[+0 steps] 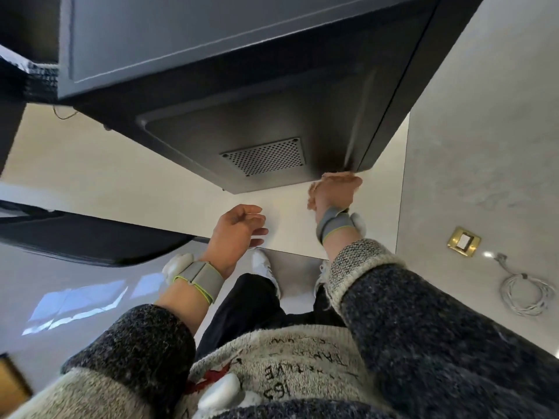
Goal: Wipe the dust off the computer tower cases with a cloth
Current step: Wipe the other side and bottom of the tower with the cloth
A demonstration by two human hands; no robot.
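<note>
A dark grey computer tower case (260, 95) stands on a white table (99, 164), its near side panel showing a perforated vent (266, 157). My right hand (332, 196) presses a tan cloth (340, 177) against the bottom right corner of that panel. A lighter wiped streak runs up the panel above the cloth. My left hand (234, 234) rests by the table's front edge with its fingers loosely apart and nothing in it.
A second dark case (87, 240) lies at the left over the table's front edge. On the grey floor to the right are a brass floor socket (463, 241) and a coiled white cable (523, 293). My white shoes (266, 267) show below the table.
</note>
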